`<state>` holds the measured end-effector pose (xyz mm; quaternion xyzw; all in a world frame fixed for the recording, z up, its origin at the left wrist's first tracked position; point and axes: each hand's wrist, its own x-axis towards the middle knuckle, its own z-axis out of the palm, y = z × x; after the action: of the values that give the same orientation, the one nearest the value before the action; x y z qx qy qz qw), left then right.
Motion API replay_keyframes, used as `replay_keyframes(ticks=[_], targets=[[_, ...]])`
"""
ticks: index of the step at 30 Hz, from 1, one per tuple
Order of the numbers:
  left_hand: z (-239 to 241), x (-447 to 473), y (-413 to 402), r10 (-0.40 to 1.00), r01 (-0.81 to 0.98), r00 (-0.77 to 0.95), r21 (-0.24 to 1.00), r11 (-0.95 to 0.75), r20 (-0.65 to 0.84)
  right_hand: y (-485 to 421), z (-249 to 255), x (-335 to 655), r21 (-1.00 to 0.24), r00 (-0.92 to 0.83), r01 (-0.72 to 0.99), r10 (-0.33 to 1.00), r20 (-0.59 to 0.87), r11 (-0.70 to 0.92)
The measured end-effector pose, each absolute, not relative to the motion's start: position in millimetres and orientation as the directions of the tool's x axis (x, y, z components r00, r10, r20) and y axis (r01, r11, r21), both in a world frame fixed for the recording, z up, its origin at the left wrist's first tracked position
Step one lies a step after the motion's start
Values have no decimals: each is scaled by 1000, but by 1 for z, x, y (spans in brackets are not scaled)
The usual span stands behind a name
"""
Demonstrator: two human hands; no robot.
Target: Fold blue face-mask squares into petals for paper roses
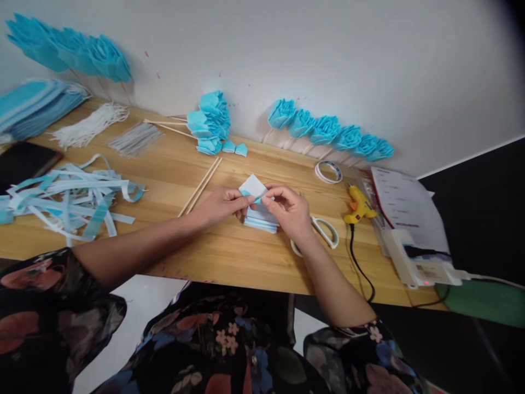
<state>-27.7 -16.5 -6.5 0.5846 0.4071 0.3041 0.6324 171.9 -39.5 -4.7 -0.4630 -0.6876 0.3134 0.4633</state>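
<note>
Between my two hands is a small fabric square (253, 186), white on the face I see and blue where an edge is folded over. My left hand (229, 203) pinches its left side with thumb and fingers. On the right side, my right hand (289, 208) pinches it the same way. Just below, a stack of cut fabric squares (261, 223) lies on the wooden table (229, 257), partly covered by my hands. White-handled scissors (327, 232) rest beneath my right wrist, their blades mostly hidden. Two thin wooden sticks (200, 186) lie beyond my left forearm.
Blue fabric flowers on sticks (324, 130) lean on the wall; more blue flowers (211, 123) lie mid-table. Cut strips (74, 197), a dark phone (27, 161) and face masks (39, 106) are left. Right are a tape roll (328, 172), yellow glue gun (360, 205) and power strip (418, 265).
</note>
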Motion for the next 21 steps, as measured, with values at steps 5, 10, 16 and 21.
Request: replay_keyframes(ticks=[5,10,16,21], targets=[[-10,-27,-15,860,-54,485,976,210,-159,-42,1,174,-699,-223,481,845,487,530],[-14,-27,-12,854,-91,501,973,214,-141,-42,0,174,-646,-272,493,808,522,583],[-8,-29,-14,855,12,508,993,116,-106,-43,1,174,-671,-258,513,842,474,535],[-7,-28,-16,883,44,470,999,-1,-20,-43,1,173,-686,-248,514,855,456,515]])
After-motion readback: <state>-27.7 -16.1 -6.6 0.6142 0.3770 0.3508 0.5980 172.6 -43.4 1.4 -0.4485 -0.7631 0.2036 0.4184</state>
